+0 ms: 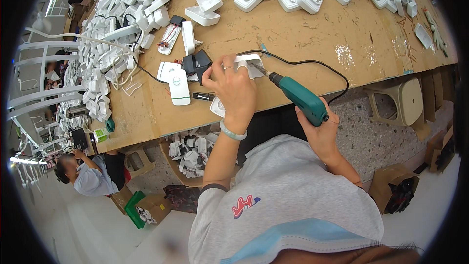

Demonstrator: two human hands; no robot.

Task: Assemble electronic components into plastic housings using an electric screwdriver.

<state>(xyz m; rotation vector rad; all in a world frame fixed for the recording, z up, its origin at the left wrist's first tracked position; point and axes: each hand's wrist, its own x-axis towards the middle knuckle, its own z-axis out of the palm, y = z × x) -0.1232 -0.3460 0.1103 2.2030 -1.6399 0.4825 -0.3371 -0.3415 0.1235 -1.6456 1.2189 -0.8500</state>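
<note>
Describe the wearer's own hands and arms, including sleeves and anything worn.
Neither the left hand nor the right hand wears a glove. The left has a thin ring, a white band around one finger and a pale, smooth bangle at the wrist. The grey sleeves are short, with dark trim, leaving the forearms bare.

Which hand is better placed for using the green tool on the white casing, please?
Probably the right hand: it holds the green tool, which points at the white casing. The left hand has its fingers on the casing.
</note>
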